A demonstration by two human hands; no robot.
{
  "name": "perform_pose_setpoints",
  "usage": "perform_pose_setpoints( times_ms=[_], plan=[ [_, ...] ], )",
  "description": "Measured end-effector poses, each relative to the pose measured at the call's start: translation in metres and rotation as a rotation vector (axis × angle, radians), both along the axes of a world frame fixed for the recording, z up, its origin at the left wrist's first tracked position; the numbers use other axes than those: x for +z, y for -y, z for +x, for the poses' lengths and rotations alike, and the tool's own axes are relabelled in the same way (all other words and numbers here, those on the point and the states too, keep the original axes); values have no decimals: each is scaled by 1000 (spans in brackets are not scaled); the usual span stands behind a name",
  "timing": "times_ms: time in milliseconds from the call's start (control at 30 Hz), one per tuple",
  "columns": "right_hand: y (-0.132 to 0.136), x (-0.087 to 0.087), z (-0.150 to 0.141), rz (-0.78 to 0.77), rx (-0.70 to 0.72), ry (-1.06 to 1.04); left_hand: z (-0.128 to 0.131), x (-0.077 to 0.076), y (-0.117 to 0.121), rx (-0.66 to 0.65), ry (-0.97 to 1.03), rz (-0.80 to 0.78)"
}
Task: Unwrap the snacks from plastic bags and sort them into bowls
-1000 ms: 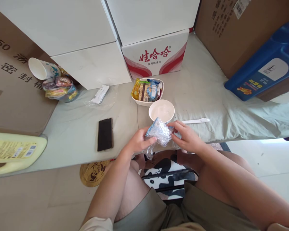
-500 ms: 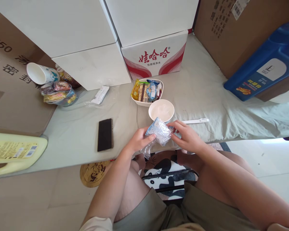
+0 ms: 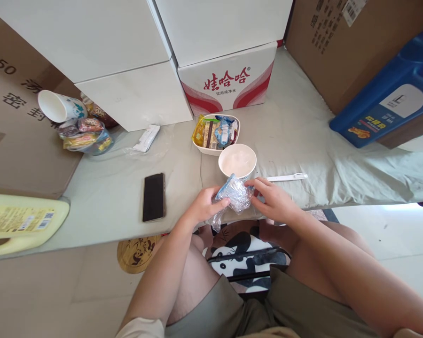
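Observation:
Both my hands hold a crinkled clear plastic wrapper with a blue packet inside (image 3: 234,195), just above the near edge of the grey-green cloth-covered table (image 3: 120,188). My left hand (image 3: 202,209) pinches its left side with thumb and fingers closed. My right hand (image 3: 273,199) grips its right side, fingers closed. Right behind the wrapper stands an empty white bowl (image 3: 237,160). Behind that, a white dish (image 3: 215,132) holds several wrapped snacks.
A black phone (image 3: 153,196) lies left of my hands. A white plastic utensil (image 3: 287,177) lies right of the bowl. A tipped paper cup (image 3: 59,106) and snack packets (image 3: 86,136) sit far left. White and printed cartons, a blue jug (image 3: 387,103), a yellow jug (image 3: 21,223).
The wrapper has been squeezed slightly smaller and lower between my hands. Little else has moved.

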State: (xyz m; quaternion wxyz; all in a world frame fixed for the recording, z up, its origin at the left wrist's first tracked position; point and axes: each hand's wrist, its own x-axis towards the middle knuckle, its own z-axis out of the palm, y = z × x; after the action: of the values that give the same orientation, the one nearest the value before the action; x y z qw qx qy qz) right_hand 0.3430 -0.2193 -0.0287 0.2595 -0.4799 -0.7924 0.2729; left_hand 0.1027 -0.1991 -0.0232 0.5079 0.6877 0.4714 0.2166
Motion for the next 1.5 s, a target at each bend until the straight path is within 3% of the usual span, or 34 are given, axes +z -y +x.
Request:
perform_pose_setpoints(
  times_ms=[533, 733, 1167, 1500],
  plan=[
    [-1, -5, 1, -60, 27, 125, 2, 2, 1, -56, -181, 125],
    [-2, -6, 0, -58, 27, 140, 2, 2, 0, -52, -142, 106],
    [-1, -3, 0, -7, 28, -74, 2, 0, -1, -12, -92, 98],
    [-2, -1, -1, -17, -12, -41, 6, -2, -2, -32, -240, 330]
  ],
)
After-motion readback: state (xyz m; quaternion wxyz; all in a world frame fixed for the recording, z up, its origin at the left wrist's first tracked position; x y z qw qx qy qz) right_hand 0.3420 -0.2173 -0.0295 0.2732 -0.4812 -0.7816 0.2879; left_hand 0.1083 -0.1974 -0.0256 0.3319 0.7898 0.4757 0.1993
